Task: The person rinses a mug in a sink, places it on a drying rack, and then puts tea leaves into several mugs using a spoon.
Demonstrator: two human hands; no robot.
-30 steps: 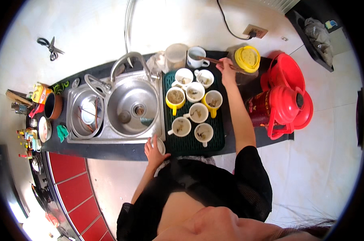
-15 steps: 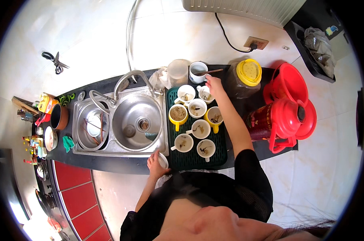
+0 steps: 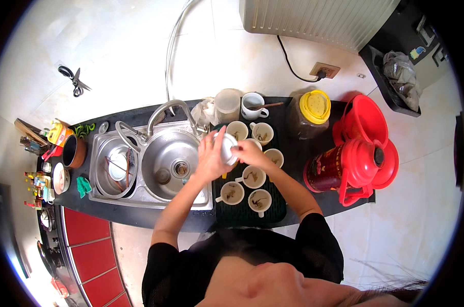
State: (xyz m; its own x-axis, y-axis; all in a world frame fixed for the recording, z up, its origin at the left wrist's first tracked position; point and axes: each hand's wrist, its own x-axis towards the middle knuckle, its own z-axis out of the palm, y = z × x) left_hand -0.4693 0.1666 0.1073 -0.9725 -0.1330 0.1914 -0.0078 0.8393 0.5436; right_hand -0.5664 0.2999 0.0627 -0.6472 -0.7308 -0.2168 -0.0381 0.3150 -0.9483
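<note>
My left hand is wrapped round the left side of a small white cup, held above the left part of the green tray. Pinching that cup's right side are the fingers of my right hand; what faces inside it is hidden. Below and around my hands stand several white mugs, one of them at the tray's near edge, with dark and pale dregs in their bottoms. A yellow mug is mostly covered by my hands. Behind the tray is another mug with a brown-handled utensil across it.
Left of the tray lies a double steel sink with a curved faucet. A yellow-lidded jar and a clear container stand at the back. To the right are a red thermos and red basins.
My left hand has risen from the counter's front edge with the white cup. My right hand has left the mug at the back and come to the same cup.
</note>
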